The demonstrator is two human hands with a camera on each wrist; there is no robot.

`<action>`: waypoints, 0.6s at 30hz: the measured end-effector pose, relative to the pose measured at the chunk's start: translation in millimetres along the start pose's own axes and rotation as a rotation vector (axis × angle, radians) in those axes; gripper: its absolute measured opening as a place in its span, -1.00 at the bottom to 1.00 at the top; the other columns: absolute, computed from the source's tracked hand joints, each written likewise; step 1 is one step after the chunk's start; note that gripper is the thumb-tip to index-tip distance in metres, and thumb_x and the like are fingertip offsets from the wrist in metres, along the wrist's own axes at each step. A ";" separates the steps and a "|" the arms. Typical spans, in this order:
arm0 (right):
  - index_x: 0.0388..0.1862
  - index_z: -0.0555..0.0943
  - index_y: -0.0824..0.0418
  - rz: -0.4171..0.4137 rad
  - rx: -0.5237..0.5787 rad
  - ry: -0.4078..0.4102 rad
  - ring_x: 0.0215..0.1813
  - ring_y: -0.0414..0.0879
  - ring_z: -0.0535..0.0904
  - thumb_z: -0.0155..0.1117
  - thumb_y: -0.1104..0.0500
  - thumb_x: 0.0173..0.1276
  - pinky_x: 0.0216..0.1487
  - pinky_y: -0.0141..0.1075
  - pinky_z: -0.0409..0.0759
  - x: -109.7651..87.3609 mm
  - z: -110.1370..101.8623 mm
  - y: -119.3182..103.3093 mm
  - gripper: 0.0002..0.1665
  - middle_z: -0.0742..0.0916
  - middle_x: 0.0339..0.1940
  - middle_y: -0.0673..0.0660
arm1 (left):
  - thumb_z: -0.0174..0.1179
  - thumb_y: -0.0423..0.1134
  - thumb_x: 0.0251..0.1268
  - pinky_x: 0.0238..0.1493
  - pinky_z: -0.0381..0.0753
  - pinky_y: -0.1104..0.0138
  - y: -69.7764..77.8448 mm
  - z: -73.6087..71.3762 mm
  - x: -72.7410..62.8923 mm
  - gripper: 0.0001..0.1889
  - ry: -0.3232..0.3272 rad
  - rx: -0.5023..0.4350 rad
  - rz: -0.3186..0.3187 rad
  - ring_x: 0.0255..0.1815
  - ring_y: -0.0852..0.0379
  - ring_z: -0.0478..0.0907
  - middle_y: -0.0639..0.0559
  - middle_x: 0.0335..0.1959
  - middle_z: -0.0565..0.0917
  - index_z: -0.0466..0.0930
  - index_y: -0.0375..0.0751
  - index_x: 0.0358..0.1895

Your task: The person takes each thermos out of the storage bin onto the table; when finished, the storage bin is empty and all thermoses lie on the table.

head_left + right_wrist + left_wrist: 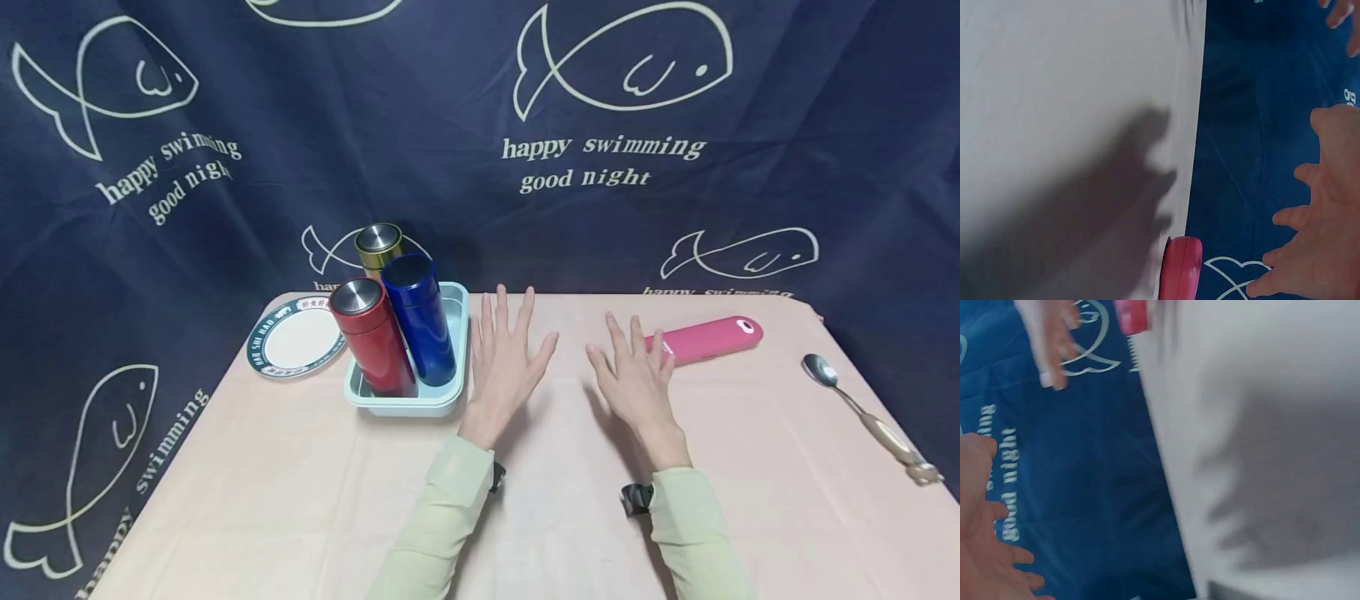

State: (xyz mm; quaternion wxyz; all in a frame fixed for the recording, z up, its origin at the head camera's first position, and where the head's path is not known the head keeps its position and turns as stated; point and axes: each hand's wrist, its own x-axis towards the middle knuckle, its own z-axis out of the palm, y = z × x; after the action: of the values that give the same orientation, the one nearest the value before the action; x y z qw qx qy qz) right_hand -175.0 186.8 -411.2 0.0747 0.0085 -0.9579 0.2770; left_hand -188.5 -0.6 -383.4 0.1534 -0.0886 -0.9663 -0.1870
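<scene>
L hand [501, 358] & R hand [637, 383] both spread, holding nothing, over bench [562, 517]. Pink case [712, 336], far side near R hand: prob. light, stiff, smooth; grip mid-length. Tub [405, 410] w/ 3 bottles [423, 325], left of L hand: prob. heavy, tippy; hold opposite rims.

red bottle [378, 350] and blue bottle [426, 337] on the left look like glossy painted metal, and the red one's lid [356, 297] is bare, shiny metal. gold bottle [380, 250] at the far left looks like polished metal too. tray [405, 411] is smooth plastic. pink case [712, 338] on the right looks like smooth plastic, spoon [876, 427] is shiny metal at the bowl end. tablecloth [562, 525] is matt cloth, curtain [450, 125] is creased cloth.
</scene>
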 end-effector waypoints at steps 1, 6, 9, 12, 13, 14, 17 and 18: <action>0.60 0.01 0.09 0.001 0.006 -0.002 0.51 0.51 -0.38 -0.25 -0.28 0.53 0.35 0.49 -0.38 -0.1 -0.1 -0.8 -0.19 -0.03 0.56 0.45 | -0.12 0.28 0.43 0.56 -0.10 -0.03 0.1 -5.8 0.6 -0.27 0.012 -0.016 0.004 0.60 -0.16 -0.22 -0.18 0.59 -0.05 -0.01 0.14 0.57; 0.60 0.00 0.09 0.002 0.022 -0.011 0.51 0.51 -0.38 -0.24 -0.27 0.54 0.34 0.50 -0.37 -0.4 -1.5 -3.5 -0.19 -0.02 0.56 0.45 | -0.06 0.22 0.44 0.58 -0.18 0.01 0.8 -33.8 2.9 -0.26 0.082 -0.123 0.027 0.61 -0.12 -0.29 -0.18 0.59 -0.08 -0.02 0.07 0.58; 0.60 0.00 0.09 0.001 0.028 -0.012 0.50 0.53 -0.36 -0.23 -0.26 0.54 0.34 0.50 -0.36 -0.7 -2.6 -5.2 -0.20 -0.02 0.56 0.46 | -0.01 0.19 0.43 0.58 -0.18 0.01 -0.1 -50.2 3.6 -0.25 0.139 -0.195 0.044 0.61 -0.07 -0.30 -0.17 0.60 -0.08 0.00 0.04 0.57; 0.60 -0.01 0.08 -0.003 0.033 -0.010 0.50 0.53 -0.35 -0.23 -0.25 0.54 0.35 0.50 -0.36 -0.7 -3.4 -6.9 -0.20 -0.02 0.56 0.46 | 0.01 0.17 0.42 0.57 -0.16 0.01 -2.3 -66.6 3.9 -0.25 0.204 -0.243 0.058 0.61 -0.02 -0.29 -0.14 0.60 -0.08 0.00 0.02 0.57; 0.60 -0.01 0.08 -0.005 0.038 -0.008 0.50 0.53 -0.35 -0.23 -0.25 0.54 0.35 0.50 -0.36 -0.5 -3.6 -7.4 -0.20 -0.02 0.56 0.46 | 0.01 0.16 0.42 0.57 -0.14 0.01 -3.3 -72.0 3.9 -0.25 0.230 -0.257 0.062 0.61 0.00 -0.29 -0.14 0.60 -0.07 0.01 0.01 0.57; 0.60 -0.01 0.08 -0.007 0.042 -0.006 0.50 0.53 -0.35 -0.23 -0.25 0.55 0.35 0.49 -0.36 -0.1 -3.8 -7.8 -0.20 -0.02 0.56 0.46 | 0.02 0.15 0.42 0.57 -0.13 0.00 -4.5 -77.1 3.9 -0.25 0.256 -0.273 0.067 0.61 0.01 -0.28 -0.13 0.60 -0.05 0.02 0.00 0.57; 0.60 -0.01 0.08 -0.013 0.052 0.000 0.50 0.53 -0.35 -0.23 -0.25 0.54 0.35 0.49 -0.36 0.2 -4.3 -9.8 -0.20 -0.02 0.56 0.45 | 0.02 0.11 0.43 0.57 -0.11 0.00 -8.8 -91.8 3.1 -0.27 0.333 -0.321 0.083 0.61 0.04 -0.26 -0.13 0.59 -0.02 0.05 -0.04 0.56; 0.60 -0.01 0.09 -0.013 0.057 0.000 0.50 0.53 -0.36 -0.23 -0.25 0.54 0.36 0.48 -0.36 0.2 -4.5 -10.3 -0.20 -0.02 0.56 0.45 | 0.02 0.09 0.43 0.57 -0.10 -0.01 -10.5 -96.4 2.5 -0.28 0.361 -0.336 0.091 0.61 0.04 -0.24 -0.14 0.59 -0.01 0.06 -0.07 0.55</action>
State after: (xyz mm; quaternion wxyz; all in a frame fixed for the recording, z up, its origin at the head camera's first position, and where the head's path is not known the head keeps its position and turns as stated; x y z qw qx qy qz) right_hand -174.0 180.5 -402.0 0.0765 0.0171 -0.9496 0.3035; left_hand -167.9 -47.4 -300.9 0.3151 -0.1216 -0.8735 -0.3505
